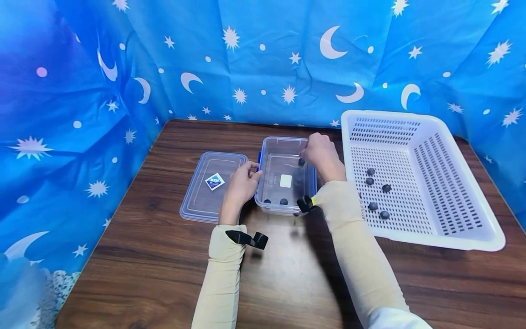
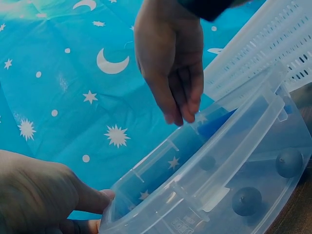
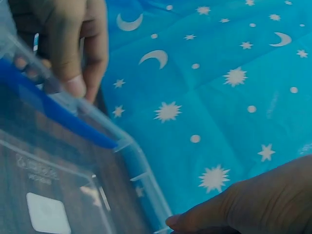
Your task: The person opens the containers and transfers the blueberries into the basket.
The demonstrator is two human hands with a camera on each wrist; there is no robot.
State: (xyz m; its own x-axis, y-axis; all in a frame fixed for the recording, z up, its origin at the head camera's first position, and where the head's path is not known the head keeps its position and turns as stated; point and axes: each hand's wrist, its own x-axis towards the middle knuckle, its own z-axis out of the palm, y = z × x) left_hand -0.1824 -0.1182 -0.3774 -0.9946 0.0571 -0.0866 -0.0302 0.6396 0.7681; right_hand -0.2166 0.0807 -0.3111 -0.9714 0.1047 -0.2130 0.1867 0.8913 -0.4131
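A clear plastic food box (image 1: 271,157) with blue side clips stands uncovered on the table. Inside lie dark round balls that look like blueberries, two along the near side (image 1: 284,201) and one (image 1: 302,161) below my right hand. My left hand (image 1: 242,182) holds the box's left side near the blue clip, thumb at the wall in the right wrist view. Above the far right part of the box is my right hand (image 1: 322,153). Its fingertips (image 2: 187,117) point down close together in the left wrist view, and nothing shows between them.
The box's clear lid (image 1: 193,201), with a blue and white label, lies flat to the left. At the right stands a white slotted basket (image 1: 452,137) holding several more dark balls (image 1: 386,188). A blue star-patterned cloth (image 1: 263,68) hangs behind the wooden table (image 1: 156,256).
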